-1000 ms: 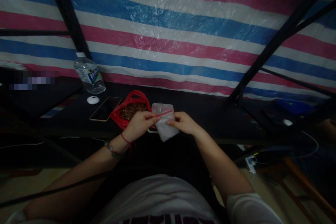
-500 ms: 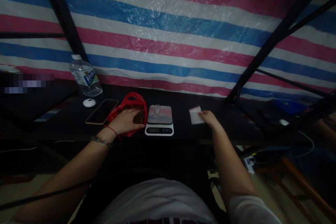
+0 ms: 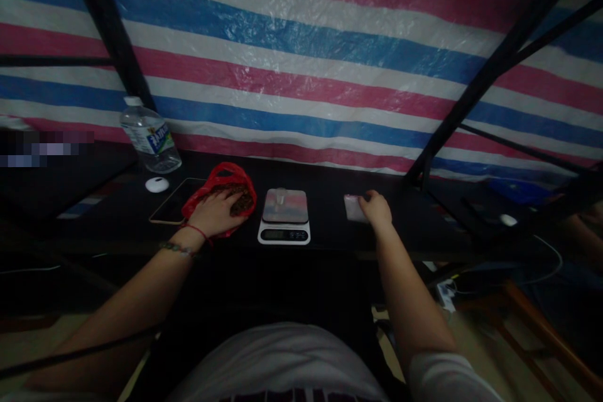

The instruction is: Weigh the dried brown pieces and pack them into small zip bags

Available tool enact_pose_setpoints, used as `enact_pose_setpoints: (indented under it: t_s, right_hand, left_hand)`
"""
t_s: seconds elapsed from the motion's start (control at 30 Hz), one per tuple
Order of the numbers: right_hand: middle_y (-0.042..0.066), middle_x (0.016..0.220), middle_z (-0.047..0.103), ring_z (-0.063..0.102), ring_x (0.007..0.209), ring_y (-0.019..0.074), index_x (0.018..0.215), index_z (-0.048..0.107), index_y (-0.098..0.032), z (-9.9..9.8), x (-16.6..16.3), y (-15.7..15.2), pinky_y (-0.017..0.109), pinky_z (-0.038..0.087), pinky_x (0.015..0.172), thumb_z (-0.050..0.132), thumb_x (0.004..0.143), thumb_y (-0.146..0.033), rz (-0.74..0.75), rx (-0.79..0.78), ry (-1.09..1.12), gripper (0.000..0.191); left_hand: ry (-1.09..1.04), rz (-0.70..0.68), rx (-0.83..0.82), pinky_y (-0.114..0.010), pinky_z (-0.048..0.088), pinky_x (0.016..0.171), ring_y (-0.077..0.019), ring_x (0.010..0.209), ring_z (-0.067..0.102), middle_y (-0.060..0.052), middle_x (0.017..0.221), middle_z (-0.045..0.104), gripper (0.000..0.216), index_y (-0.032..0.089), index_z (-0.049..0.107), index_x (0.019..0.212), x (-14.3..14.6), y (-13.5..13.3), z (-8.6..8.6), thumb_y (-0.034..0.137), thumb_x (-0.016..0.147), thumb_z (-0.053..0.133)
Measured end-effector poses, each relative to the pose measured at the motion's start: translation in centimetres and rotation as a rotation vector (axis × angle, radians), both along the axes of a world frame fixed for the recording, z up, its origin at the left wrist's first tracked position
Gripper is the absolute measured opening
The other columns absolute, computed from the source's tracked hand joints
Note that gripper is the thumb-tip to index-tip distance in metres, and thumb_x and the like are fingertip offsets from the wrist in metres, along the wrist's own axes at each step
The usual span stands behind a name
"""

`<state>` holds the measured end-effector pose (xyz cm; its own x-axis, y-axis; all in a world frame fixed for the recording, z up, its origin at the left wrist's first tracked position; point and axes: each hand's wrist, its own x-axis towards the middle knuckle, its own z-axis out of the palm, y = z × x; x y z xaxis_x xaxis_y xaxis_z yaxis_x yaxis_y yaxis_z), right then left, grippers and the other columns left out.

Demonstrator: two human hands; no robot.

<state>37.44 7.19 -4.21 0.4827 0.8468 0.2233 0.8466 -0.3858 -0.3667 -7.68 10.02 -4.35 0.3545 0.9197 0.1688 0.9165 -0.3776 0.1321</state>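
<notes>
We've got L hand (image 3: 217,213) on brown bits (image 3: 243,203) in red bag (image 3: 194,201), overlapping phone (image 3: 173,203). Our R hand (image 3: 378,208) is at edge of small plastic bag (image 3: 352,208) on table (image 3: 325,201). Scale (image 3: 284,236) btwn bags, w/ small clear object (image 3: 280,197) on top.

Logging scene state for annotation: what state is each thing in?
Red bag: open, brown contents showing
Left hand: spread over those contents
Small plastic bag: seal unclear
Right hand: at the plastic bag's edge, grip unclear
Scale: small clear object on top, display unreadable
Phone: flat, screen dark
Bottle: upright, capped
</notes>
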Motion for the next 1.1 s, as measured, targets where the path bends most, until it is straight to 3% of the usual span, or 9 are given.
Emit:
enact_pose_setpoints:
  t_s: [0.1,0.2,0.27,0.37,0.47,0.53,0.67,0.87,1.1]
  right_hand:
    - [0.013,0.106,0.064,0.061,0.095,0.0230,0.114,0.061,-0.017,0.5,-2.0,0.1,0.032,0.044,0.083,0.050,0.084,-0.041,0.148,0.073,-0.003,0.041]
    - [0.010,0.100,0.066,0.062,0.087,0.0196,0.107,0.065,-0.017,0.8,-4.3,0.1,0.029,0.044,0.080,0.050,0.084,-0.036,0.297,0.135,0.012,0.034]
    - [0.008,0.094,0.067,0.062,0.082,0.0179,0.100,0.067,-0.018,0.7,-5.9,0.0,0.028,0.044,0.077,0.048,0.084,-0.034,0.392,0.168,0.022,0.029]
    - [0.004,0.083,0.068,0.061,0.074,0.0165,0.091,0.068,-0.020,-0.2,-8.0,-0.1,0.026,0.043,0.068,0.044,0.086,-0.032,0.489,0.194,0.053,0.027]
    - [0.004,0.081,0.069,0.061,0.073,0.0167,0.089,0.067,-0.020,-1.7,-9.4,-0.2,0.025,0.041,0.066,0.044,0.086,-0.032,0.528,0.214,0.033,0.027]
    - [0.004,0.083,0.069,0.061,0.075,0.0172,0.089,0.068,-0.020,-2.5,-9.8,-0.2,0.026,0.041,0.067,0.044,0.086,-0.031,0.547,0.215,0.004,0.026]
    - [0.005,0.085,0.069,0.061,0.077,0.0178,0.091,0.068,-0.020,-3.4,-9.7,0.0,0.026,0.042,0.069,0.045,0.085,-0.031,0.539,0.230,-0.004,0.026]
    - [0.006,0.086,0.069,0.061,0.077,0.0178,0.090,0.067,-0.020,-3.8,-9.4,0.4,0.027,0.043,0.069,0.044,0.085,-0.031,0.553,0.284,0.018,0.026]
    - [0.006,0.086,0.069,0.061,0.078,0.0183,0.089,0.067,-0.020,-4.0,-9.4,0.7,0.027,0.042,0.070,0.044,0.085,-0.031,0.557,0.290,0.038,0.025]
  left_hand:
    - [-0.033,-0.089,0.096,-0.043,0.030,0.107,-0.0302,0.126,0.042,-0.009,0.141,0.044,0.068,0.023,0.049,0.132,-0.7,0.8,-0.2,0.061,0.075,0.051]
    - [-0.083,-0.178,0.140,-0.040,0.032,0.105,-0.0276,0.120,0.047,-0.008,0.132,0.053,0.047,0.023,0.066,0.110,-1.1,1.0,0.5,0.054,0.078,0.052]
    - [-0.107,-0.241,0.108,-0.037,0.038,0.100,-0.0244,0.110,0.054,-0.007,0.118,0.062,0.038,0.022,0.072,0.091,-1.3,0.7,1.3,0.050,0.082,0.048]
    - [-0.071,-0.271,-0.001,-0.032,0.045,0.084,-0.0209,0.089,0.061,-0.006,0.094,0.068,0.041,0.021,0.071,0.080,-1.4,0.1,2.4,0.052,0.084,0.044]
    - [0.021,-0.270,-0.063,-0.031,0.046,0.076,-0.0218,0.083,0.062,-0.006,0.087,0.067,0.036,0.022,0.070,0.080,-1.8,-0.3,2.7,0.055,0.074,0.057]
    - [0.062,-0.278,-0.073,-0.030,0.045,0.077,-0.0220,0.085,0.062,-0.006,0.090,0.068,0.026,0.023,0.071,0.081,-2.0,-0.4,2.7,0.046,0.074,0.060]
    - [0.069,-0.171,-0.062,-0.028,0.046,0.078,-0.0192,0.085,0.063,-0.006,0.097,0.069,0.027,0.022,0.069,0.091,-2.3,0.0,3.5,0.021,0.081,0.043]
    - [0.003,0.046,0.225,-0.032,0.046,0.085,-0.0219,0.093,0.063,-0.010,0.105,0.067,0.035,0.018,0.064,0.105,-1.2,0.1,6.4,0.020,0.084,0.036]
    - [0.129,-0.170,-0.050,-0.034,0.046,0.079,-0.0224,0.084,0.064,-0.008,0.090,0.070,0.023,0.022,0.068,0.085,1.1,-3.2,3.6,0.027,0.082,0.046]
